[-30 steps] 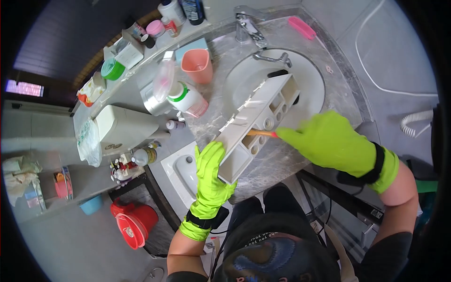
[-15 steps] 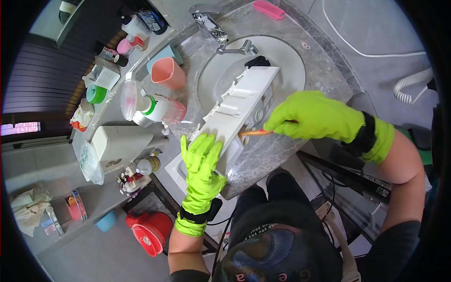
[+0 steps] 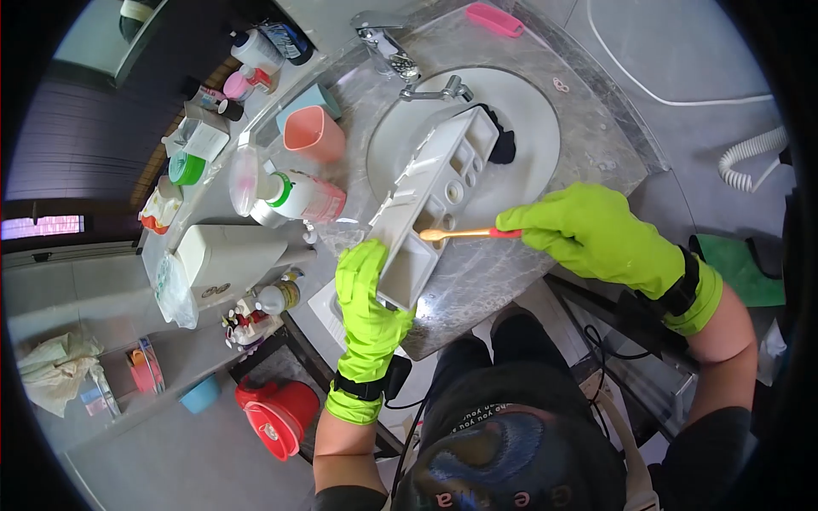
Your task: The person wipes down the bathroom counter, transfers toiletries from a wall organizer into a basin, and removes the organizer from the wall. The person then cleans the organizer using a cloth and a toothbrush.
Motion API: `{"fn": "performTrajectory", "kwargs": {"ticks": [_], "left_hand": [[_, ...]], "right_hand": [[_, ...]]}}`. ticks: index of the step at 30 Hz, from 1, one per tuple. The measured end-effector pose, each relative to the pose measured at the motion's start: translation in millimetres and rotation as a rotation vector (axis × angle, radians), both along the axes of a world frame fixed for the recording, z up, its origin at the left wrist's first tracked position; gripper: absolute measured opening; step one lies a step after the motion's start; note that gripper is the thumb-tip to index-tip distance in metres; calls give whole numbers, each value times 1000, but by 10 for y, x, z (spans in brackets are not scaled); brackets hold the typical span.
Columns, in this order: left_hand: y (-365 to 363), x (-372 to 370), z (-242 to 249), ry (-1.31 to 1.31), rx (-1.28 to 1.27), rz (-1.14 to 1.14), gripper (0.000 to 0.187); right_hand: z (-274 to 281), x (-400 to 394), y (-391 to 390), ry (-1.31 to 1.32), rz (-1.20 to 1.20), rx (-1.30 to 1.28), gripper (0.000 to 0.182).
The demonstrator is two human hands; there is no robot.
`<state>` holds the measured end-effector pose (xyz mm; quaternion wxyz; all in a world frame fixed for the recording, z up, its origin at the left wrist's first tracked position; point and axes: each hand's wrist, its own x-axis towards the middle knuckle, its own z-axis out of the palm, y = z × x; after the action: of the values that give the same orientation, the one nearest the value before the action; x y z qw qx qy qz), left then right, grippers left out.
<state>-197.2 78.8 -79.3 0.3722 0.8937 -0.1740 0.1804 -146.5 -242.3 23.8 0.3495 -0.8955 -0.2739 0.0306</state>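
A long white plastic holder [image 3: 404, 223] with round and square openings lies tilted across the sink basin [image 3: 537, 136] and the grey stone counter. My left hand [image 3: 368, 298], in a bright green glove, grips the near end of the holder. In my gloved right hand [image 3: 588, 232] is a toothbrush [image 3: 464, 233] with a red and orange handle. The toothbrush's head touches or nearly touches the holder's side, close to its openings. A black cloth [image 3: 503, 145] lies in the basin beyond the holder's far end.
A chrome faucet [image 3: 388, 53] stands behind the basin. To the left are a pink cup [image 3: 314, 134], a pump bottle [image 3: 308, 198] and a white bin [image 3: 230, 260]. A pink brush [image 3: 495, 20] lies at the back. A red bucket [image 3: 281, 417] is below.
The holder has turned so its openings face up more. My right hand has moved right and slightly down, and more of the toothbrush shows. More of the black cloth is visible.
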Motion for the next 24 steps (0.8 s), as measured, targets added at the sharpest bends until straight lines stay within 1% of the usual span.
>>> {"fn": "performTrajectory", "kwargs": {"ticks": [2,3,6,9,12,13,15,18,21,24], "left_hand": [[-5,-38,-41,28,-78,54,74],[-14,-55,-27,17,-65,52,74],[-61,-100,65,-7,-4,31,75],[-161,-117,108,-49,99,-3,77],[-196,-143,125,-27,144,-21,76],[-201,-140,105,-57,194,-13,76],[-202,-174,120,-64,194,-17,78],[-188,-182,101,-48,126,-31,78],[-178,-143,145,-1,100,-53,80],[-153,-61,198,21,124,-87,84]], "right_hand": [[42,-47,-103,48,-31,-55,25],[67,-59,-117,74,-44,-81,27],[105,-160,-52,-25,3,-306,29],[59,-177,75,-228,108,-539,30],[-144,-88,0,-107,127,-351,28],[-266,-167,6,18,85,-212,27],[-459,-365,59,268,-1,71,25],[-386,-382,2,422,13,170,24],[-38,-177,-49,-2,120,-349,27],[121,-8,-18,-369,204,-565,31]]}}
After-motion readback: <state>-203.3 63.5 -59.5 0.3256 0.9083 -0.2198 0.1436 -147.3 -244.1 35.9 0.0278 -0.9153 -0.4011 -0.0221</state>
